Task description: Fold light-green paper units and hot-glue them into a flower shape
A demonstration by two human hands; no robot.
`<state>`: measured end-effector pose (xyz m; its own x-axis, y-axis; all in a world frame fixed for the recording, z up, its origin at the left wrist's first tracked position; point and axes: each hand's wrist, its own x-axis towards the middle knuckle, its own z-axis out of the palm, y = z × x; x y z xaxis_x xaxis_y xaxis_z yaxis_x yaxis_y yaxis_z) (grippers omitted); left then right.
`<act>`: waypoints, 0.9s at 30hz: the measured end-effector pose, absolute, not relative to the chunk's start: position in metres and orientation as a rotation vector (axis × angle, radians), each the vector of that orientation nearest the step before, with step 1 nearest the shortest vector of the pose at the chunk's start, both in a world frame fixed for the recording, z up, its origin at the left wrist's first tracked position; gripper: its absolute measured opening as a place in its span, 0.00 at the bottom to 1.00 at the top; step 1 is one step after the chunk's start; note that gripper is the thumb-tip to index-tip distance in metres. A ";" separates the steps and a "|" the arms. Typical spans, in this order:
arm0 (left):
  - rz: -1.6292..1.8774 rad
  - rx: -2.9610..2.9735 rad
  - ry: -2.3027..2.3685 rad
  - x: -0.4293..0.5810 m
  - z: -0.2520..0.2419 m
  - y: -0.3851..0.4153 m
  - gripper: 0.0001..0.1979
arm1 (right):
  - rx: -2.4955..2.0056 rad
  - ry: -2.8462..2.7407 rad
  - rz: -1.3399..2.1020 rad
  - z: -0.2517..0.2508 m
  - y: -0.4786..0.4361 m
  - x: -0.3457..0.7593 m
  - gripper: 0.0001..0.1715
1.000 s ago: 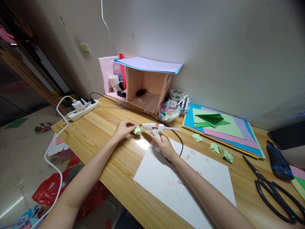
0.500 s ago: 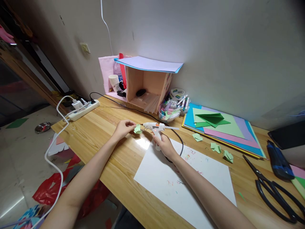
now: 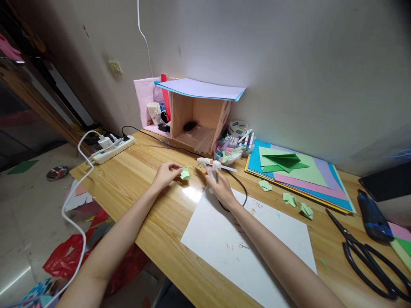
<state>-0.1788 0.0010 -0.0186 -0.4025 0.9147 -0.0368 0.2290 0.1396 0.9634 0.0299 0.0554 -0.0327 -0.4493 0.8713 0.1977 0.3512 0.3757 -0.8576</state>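
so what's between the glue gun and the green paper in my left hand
Head view: only bare table between the glue gun and the green paper; they are apart.

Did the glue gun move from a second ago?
Yes. The glue gun in the right hand has drawn back from the folded green paper, nearer the clear bowl.

1. Left hand (image 3: 166, 173) pinches a small folded green paper piece (image 3: 185, 173) just above the wooden table (image 3: 141, 179).
2. Right hand (image 3: 220, 187) grips a white glue gun (image 3: 212, 165), nozzle near the piece.
3. White sheet (image 3: 247, 248) sits under the right forearm.
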 end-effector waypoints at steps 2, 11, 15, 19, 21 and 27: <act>1.315 1.100 1.730 -0.178 -0.019 0.001 0.18 | -1.013 -2.070 0.885 -0.034 0.067 0.020 0.17; 1.305 1.078 1.611 -0.174 -0.016 0.000 0.21 | -0.987 -2.303 0.510 -0.036 0.072 0.020 0.17; 1.287 1.107 1.600 -0.168 -0.011 -0.003 0.20 | -0.936 -2.048 0.439 -0.031 0.048 0.042 0.18; 1.280 1.143 1.589 -0.160 -0.005 -0.006 0.20 | -0.810 -2.015 0.710 -0.025 0.025 0.045 0.10; 1.260 1.142 1.562 -0.156 -0.003 -0.008 0.20 | -0.771 -1.985 0.902 -0.025 0.018 0.040 0.13; 1.225 1.136 1.529 -0.147 -0.003 -0.009 0.18 | -0.809 -1.711 1.397 -0.034 0.016 0.031 0.18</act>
